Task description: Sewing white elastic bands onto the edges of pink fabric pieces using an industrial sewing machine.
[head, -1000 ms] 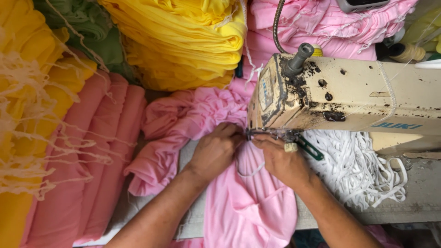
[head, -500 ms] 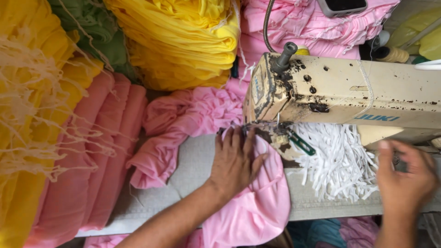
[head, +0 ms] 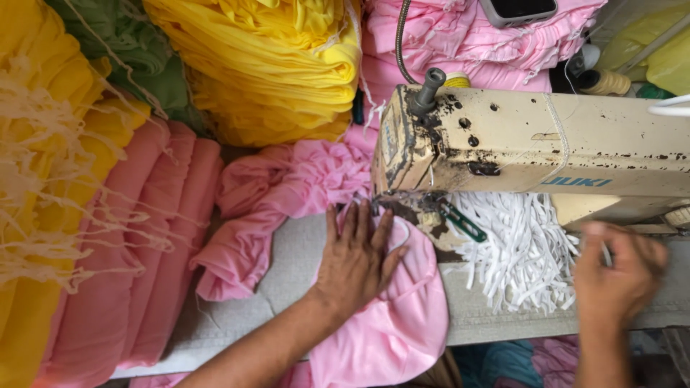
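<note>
My left hand [head: 356, 262] lies flat, fingers spread, on a piece of pink fabric [head: 402, 316] at the needle end of a worn cream sewing machine [head: 532, 147]. The fabric hangs over the front edge of the grey table [head: 287, 266]. My right hand [head: 618, 269] is off to the right under the machine's arm, blurred, fingers curled near a small pale part; whether it grips it is unclear. A heap of white elastic strips [head: 514, 251] lies between the two hands.
Bunched pink cloth [head: 280, 194] trails left of the needle. Stacks of yellow [head: 273, 65], salmon-pink [head: 144, 266], green [head: 136, 50] and fringed yellow fabric [head: 43, 165] fill the left and back. A phone [head: 517, 11] rests on pink cloth behind the machine; a thread cone [head: 604, 82] at right.
A second ago both hands worked at the needle. My right hand has moved away to the right side of the machine; my left hand has flattened on the pink fabric.
</note>
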